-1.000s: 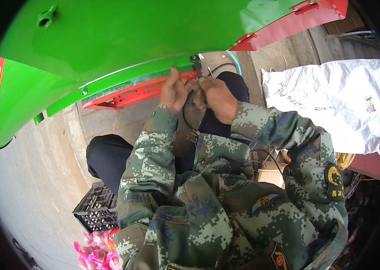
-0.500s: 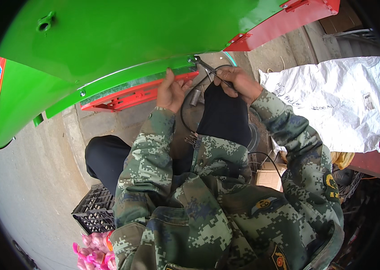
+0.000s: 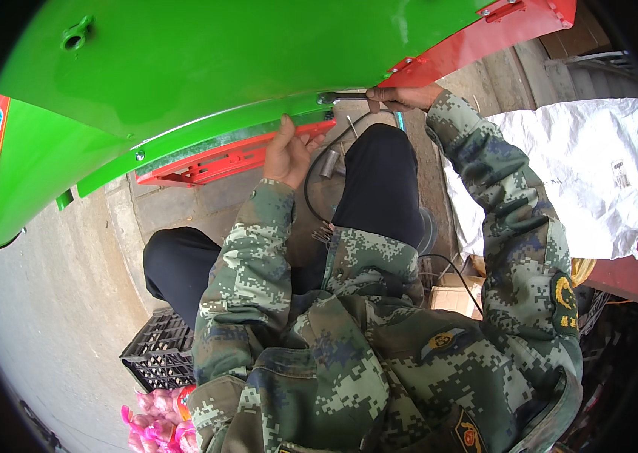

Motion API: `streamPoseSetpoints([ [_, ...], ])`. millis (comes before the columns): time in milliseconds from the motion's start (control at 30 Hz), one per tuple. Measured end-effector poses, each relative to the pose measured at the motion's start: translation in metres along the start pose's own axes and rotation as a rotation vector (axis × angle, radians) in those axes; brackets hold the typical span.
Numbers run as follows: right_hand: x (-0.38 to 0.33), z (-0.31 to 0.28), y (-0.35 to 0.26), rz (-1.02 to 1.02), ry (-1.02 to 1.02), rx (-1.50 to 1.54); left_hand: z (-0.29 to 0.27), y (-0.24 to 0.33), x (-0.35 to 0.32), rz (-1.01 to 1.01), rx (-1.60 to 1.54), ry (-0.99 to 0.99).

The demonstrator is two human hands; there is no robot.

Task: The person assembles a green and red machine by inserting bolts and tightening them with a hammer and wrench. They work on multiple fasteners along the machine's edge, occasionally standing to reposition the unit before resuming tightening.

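Observation:
My right hand [image 3: 408, 97] is closed round the handle of a dark wrench [image 3: 351, 97]. The wrench lies almost level, its head over a fastener on the lower edge of a large green metal housing [image 3: 221, 60]. To the left, my left hand [image 3: 289, 153] is beside a red slotted frame [image 3: 217, 161] under that edge, thumb raised and apart from the partly curled fingers. Nothing shows in it; whether its fingertips touch the frame is unclear. A bolt [image 3: 139, 155] sits farther left along the green rim.
A red panel [image 3: 477, 44] joins the housing at upper right. A white woven sack [image 3: 572, 181] lies on the right. Black cable [image 3: 307, 189] and a metal cylinder [image 3: 329, 164] are by my knee. A black crate [image 3: 160, 351] and pink net bags [image 3: 159, 423] stand at lower left.
My right hand has swung up and to the right with the wrench, turning it from a downward slant to nearly level. My left hand has barely moved.

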State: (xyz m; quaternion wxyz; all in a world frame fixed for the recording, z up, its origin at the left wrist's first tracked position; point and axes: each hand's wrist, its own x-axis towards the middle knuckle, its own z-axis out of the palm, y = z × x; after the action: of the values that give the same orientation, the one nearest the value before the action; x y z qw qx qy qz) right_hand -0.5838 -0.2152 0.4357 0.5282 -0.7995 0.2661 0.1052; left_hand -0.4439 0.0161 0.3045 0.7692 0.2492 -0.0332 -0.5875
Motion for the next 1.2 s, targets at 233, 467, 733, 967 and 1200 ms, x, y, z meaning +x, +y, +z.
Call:
streamPoseSetpoints([
  [233,0.003,-0.007,-0.018,0.016,-0.013,-0.096,0.002,0.003,-0.002,-0.008,-0.032,-0.057],
  [467,-0.001,0.000,-0.012,-0.057,0.064,-0.110,0.007,0.002,-0.001,0.013,0.017,-0.022],
  [733,-0.007,0.029,0.002,0.126,0.047,-0.183,0.004,0.000,0.000,0.012,-0.008,-0.030],
  [967,-0.026,0.194,-0.074,0.354,0.477,1.115,0.014,0.017,-0.009,-0.217,-0.099,-0.059],
  [1200,-0.028,0.214,-0.078,0.223,0.467,1.282,0.017,0.003,-0.012,-0.105,0.064,0.138],
])
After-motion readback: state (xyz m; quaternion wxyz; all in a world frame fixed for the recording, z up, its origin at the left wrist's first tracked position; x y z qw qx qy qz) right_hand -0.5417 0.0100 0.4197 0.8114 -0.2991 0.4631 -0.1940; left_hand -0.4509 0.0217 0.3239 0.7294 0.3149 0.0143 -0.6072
